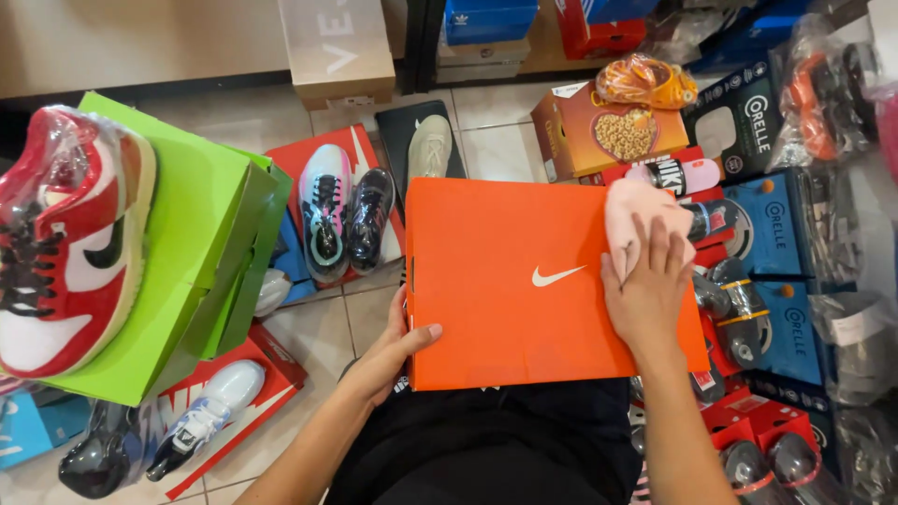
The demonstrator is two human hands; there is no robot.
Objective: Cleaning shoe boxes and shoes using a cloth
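Orange shoe box (524, 281) across the lap, lid up. Left hand (388, 360) gripping its near-left edge, thumb on top. Right hand (647, 290) flat, fingers spread, pressing pink cloth (631, 210) against the lid's right end. Green box (201, 234) left.

Shoe shop or its stockroom, floor level. Pale tiled floor (496, 140) crowded with shoe boxes: bright green cardboard box (187, 252) carrying a red-and-white sneaker wrapped in clear plastic (65, 243), flat red box (360, 154) with a pink-and-teal sneaker (325, 220) beside a dark glossy one (369, 215), another red box (234, 411) with a white sneaker (210, 411). Stacked blue and red boxes (524, 23) along the back wall. Right side: blue boxes of dishware (776, 224) and more plastic-wrapped footwear (823, 103), so mixed retail stock.
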